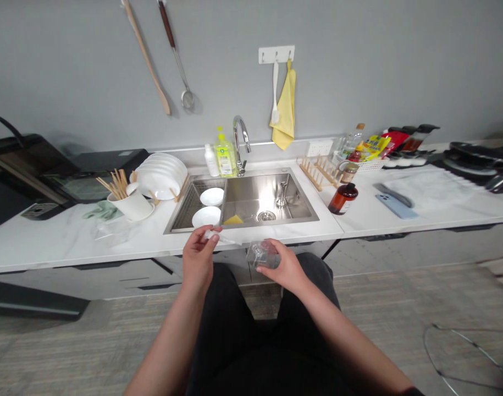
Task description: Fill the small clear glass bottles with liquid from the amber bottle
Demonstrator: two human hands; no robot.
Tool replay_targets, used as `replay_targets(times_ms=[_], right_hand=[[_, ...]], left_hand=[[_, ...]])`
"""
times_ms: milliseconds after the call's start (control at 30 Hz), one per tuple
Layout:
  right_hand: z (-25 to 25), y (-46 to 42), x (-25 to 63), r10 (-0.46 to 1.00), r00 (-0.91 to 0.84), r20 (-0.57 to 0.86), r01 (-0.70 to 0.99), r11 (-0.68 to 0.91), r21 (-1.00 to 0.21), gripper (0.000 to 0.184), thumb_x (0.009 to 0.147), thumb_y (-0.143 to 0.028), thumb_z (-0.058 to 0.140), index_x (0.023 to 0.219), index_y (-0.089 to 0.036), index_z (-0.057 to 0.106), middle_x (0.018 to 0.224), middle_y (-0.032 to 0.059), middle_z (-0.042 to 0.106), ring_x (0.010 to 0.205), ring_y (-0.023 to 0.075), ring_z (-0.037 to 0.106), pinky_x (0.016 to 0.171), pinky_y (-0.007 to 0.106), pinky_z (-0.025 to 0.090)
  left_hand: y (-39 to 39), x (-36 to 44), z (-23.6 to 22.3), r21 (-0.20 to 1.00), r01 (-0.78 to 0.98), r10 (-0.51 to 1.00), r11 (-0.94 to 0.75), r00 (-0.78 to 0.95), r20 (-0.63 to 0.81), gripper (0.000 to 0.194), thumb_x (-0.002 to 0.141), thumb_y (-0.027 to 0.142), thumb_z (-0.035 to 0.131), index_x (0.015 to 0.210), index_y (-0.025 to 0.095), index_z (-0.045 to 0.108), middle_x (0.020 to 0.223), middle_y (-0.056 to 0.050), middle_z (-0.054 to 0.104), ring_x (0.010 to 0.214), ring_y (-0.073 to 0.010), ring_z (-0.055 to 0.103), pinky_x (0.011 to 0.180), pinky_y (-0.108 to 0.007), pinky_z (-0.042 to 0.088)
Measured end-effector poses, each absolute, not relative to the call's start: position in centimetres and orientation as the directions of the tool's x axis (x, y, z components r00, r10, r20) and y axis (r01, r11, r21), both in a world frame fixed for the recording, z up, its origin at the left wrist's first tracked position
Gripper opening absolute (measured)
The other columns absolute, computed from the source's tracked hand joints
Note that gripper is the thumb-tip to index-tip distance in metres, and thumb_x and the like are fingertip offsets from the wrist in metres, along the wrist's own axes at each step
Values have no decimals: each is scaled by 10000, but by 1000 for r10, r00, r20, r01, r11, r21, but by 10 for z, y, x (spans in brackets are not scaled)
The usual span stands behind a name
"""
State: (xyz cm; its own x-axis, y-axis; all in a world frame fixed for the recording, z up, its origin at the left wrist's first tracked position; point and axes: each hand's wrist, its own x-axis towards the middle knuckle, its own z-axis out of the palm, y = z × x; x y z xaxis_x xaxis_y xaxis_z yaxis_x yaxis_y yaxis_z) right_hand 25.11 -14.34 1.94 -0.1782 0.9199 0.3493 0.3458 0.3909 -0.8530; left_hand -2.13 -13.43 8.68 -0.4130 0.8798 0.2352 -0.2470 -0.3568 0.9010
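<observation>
My left hand [199,247] is closed in a pinch on a small white piece with a thin, pale stem [230,240] that points right; its exact kind is too blurred to tell. Wrapped round a clear, see-through container [257,254] is my right hand [282,265]. The container lies tilted on its side in the air, just in front of the counter edge, near the stem's tip. Behind both hands is the steel sink [251,192], with two white bowls [205,216] in its left part and a yellow cloth or sponge [233,219] near its front.
Left of the sink stand white plates [162,173] in a rack and a utensil holder [133,206]. A faucet [241,135] and yellow-green soap bottle [225,157] are behind it. On the right are a wooden rack [320,173], an amber bottle [342,199] and a phone [395,205].
</observation>
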Motion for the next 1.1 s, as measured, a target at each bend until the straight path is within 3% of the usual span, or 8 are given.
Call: replay_targets(times_ms=[167,500,800,933,1000,1100], right_hand=[[24,-146,239,914,-217,343,335,399,-853,798,767,-319,1020,1488,-256,683,1422,139,817,1278,367,817,1124,549,662],[21,-149,238,911,-209,355,329,407,-852,798,758,-324,1026,1472,-262,674,1383,133,828,1250,364,824,1105,547,666],[22,-148,240,916,-206,344,339,397,-853,783,781,-355,1009,1482,-268,671,1396,133,821,1265,372,814,1140,561,653],[19,-141,249,910,-158,383,339,414,-845,713,822,-335,956,1466,-273,656,1438,141,772,1277,365,793,1145,571,647],[15,-132,261,903,-104,417,349,426,-835,673,834,-322,922,1447,-276,647,1436,142,741,1262,354,779,1111,559,658],[5,-110,290,905,47,423,380,376,-845,669,827,-383,913,1421,-269,627,1365,135,742,1173,343,774,1047,558,664]], left_hand=[[-138,-9,76,907,-302,914,-293,-367,172,492,738,442,1062,1119,235,831,1114,-87,884,925,-185,793,876,-308,609],[-145,-13,87,964,-53,945,-260,-221,242,460,783,451,1034,1135,209,863,1137,-124,894,977,-246,820,913,-380,649],[-148,-20,73,980,-69,962,-185,-217,166,428,727,421,1057,1050,210,872,1131,-113,884,991,-229,800,907,-350,637],[-140,-61,61,969,-191,933,-157,-350,83,472,606,375,1102,958,200,840,967,-57,839,847,-174,754,833,-310,621],[-130,-98,56,943,-268,883,-195,-467,50,503,560,353,1103,929,197,799,906,-20,798,853,-162,755,874,-310,627],[-112,-161,51,954,-234,819,-185,-573,18,568,494,293,1085,941,193,749,834,21,717,891,-185,769,968,-362,644]])
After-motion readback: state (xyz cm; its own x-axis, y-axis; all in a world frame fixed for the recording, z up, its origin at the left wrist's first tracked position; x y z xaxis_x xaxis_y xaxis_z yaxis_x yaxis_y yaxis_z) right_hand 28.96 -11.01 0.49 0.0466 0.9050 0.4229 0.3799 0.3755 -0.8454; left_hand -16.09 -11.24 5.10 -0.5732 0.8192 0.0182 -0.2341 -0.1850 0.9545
